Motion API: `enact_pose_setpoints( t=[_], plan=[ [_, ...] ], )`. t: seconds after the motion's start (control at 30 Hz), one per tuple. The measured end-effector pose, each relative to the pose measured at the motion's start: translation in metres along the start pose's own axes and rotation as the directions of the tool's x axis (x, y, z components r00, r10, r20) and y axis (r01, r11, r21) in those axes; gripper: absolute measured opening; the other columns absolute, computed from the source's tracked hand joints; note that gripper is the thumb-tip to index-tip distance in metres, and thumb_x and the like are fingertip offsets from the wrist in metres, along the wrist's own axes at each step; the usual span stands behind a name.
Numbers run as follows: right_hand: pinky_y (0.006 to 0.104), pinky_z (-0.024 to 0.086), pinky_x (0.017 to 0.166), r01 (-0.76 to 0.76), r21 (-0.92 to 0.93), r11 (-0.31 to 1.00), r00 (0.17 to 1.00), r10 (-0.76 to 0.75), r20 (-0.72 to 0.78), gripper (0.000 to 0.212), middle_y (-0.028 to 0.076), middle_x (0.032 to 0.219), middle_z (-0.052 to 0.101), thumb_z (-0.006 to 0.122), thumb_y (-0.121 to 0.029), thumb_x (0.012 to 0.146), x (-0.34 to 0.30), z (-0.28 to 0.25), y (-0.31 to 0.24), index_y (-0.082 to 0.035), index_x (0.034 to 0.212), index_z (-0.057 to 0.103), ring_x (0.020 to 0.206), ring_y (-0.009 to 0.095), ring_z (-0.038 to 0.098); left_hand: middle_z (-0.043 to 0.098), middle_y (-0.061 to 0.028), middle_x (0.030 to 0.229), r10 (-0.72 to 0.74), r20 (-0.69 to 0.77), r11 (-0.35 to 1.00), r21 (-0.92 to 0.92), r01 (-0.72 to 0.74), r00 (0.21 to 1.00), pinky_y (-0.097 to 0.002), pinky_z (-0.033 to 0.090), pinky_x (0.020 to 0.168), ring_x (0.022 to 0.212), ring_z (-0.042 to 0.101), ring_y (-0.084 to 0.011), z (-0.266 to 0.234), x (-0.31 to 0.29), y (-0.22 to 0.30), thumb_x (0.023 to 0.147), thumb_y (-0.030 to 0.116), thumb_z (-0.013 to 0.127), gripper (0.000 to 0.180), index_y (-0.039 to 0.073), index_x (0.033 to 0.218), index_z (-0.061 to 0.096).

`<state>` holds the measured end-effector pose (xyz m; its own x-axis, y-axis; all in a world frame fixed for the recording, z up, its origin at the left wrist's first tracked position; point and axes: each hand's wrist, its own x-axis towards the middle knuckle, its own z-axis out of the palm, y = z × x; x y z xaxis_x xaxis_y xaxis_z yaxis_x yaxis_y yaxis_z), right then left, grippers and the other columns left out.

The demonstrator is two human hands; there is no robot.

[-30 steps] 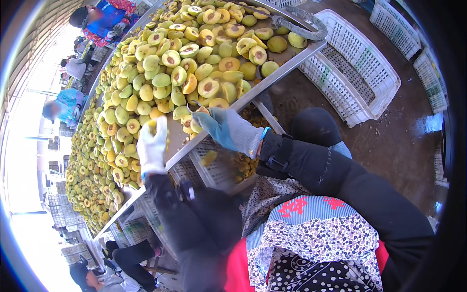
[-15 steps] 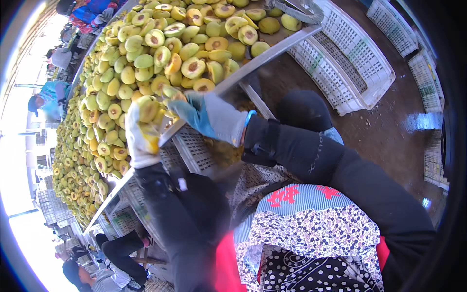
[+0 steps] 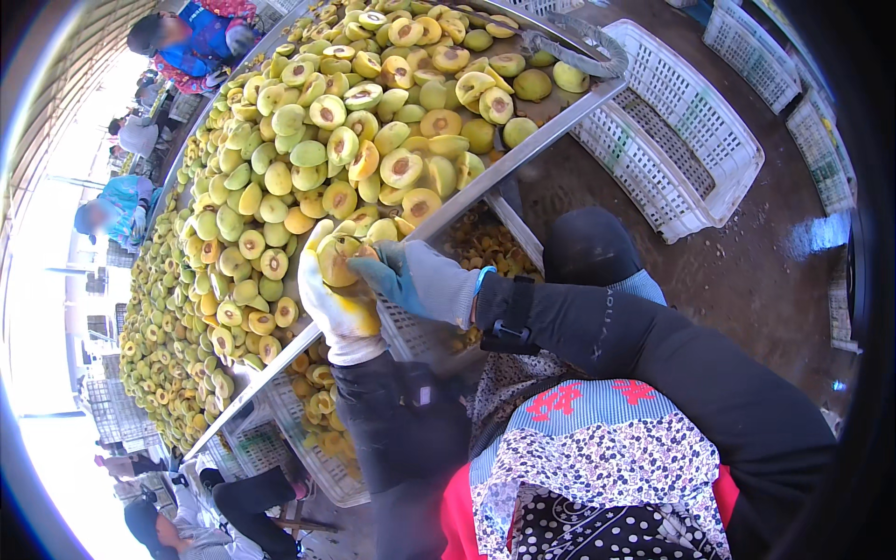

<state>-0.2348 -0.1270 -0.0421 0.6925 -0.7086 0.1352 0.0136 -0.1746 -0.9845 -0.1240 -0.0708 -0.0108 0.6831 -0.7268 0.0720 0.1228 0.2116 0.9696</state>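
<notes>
My left hand (image 3: 338, 306), in a white glove stained yellow, is closed around a halved yellow-green stone fruit (image 3: 336, 258) above the near metal edge of a sloping table. My right hand (image 3: 425, 280), in a grey glove with blue fingers, is closed, its fingertips against that fruit's right side. Whether a small tool sits in those fingers is hidden. Just beyond both hands spreads a large heap of similar fruit (image 3: 308, 153), many cut in half with brown hollows showing.
The table's metal rim (image 3: 523, 161) runs diagonally past my hands. Below it stand a plastic crate (image 3: 403, 329) and a mass of fruit scraps (image 3: 487, 245). A white slatted crate (image 3: 644, 182) sits on the wet floor to the right. Other people (image 3: 191, 37) sit along the left.
The view has shifted, with the scene sliding right. Both hands have come down and nearer to me, and my right fingertips now press at the fruit in my left hand.
</notes>
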Motion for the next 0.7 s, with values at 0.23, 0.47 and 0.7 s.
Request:
enact_pose_setpoints(
  t=[0.23,0.47,0.7],
  plan=[
    [0.0395,0.049,0.064,-0.004,-0.026,1.0,1.0,0.005,0.029,0.045,0.02,0.072,0.064,0.053,-0.043,0.1,-0.002,-0.003,-0.006,0.001,0.096,0.062,0.064,0.029,0.061,0.06,-0.0164,0.116,0.296,0.097,0.9,0.304,-0.312,0.95,-0.0308,0.054,0.083,0.102,0.06,-0.0216,0.001,-0.003,-0.006,0.1,0.025,0.05,0.041,-0.003,0.13,0.048],
    [0.0375,0.049,0.067,0.021,0.124,0.992,1.0,-0.023,0.012,0.042,0.02,0.074,0.064,0.053,-0.04,0.1,-0.005,0.004,-0.004,0.002,0.095,0.063,0.066,0.024,0.059,0.06,-0.0135,0.12,0.041,0.041,0.999,-0.019,-0.04,0.998,-0.0282,0.051,0.079,0.094,0.059,-0.0172,0.007,-0.006,0.004,0.105,0.039,0.038,0.05,0.0,0.135,0.045],
    [0.0367,0.049,0.067,0.049,0.229,0.972,0.999,-0.047,-0.014,0.039,0.017,0.075,0.065,0.055,-0.036,0.1,-0.014,0.009,-0.008,0.002,0.095,0.063,0.069,0.02,0.06,0.061,-0.0148,0.12,0.082,0.087,0.995,0.046,-0.086,0.993,-0.0289,0.052,0.077,0.091,0.06,-0.018,0.005,-0.015,0.005,0.105,0.038,0.036,0.05,0.0,0.137,0.044]
  ],
)
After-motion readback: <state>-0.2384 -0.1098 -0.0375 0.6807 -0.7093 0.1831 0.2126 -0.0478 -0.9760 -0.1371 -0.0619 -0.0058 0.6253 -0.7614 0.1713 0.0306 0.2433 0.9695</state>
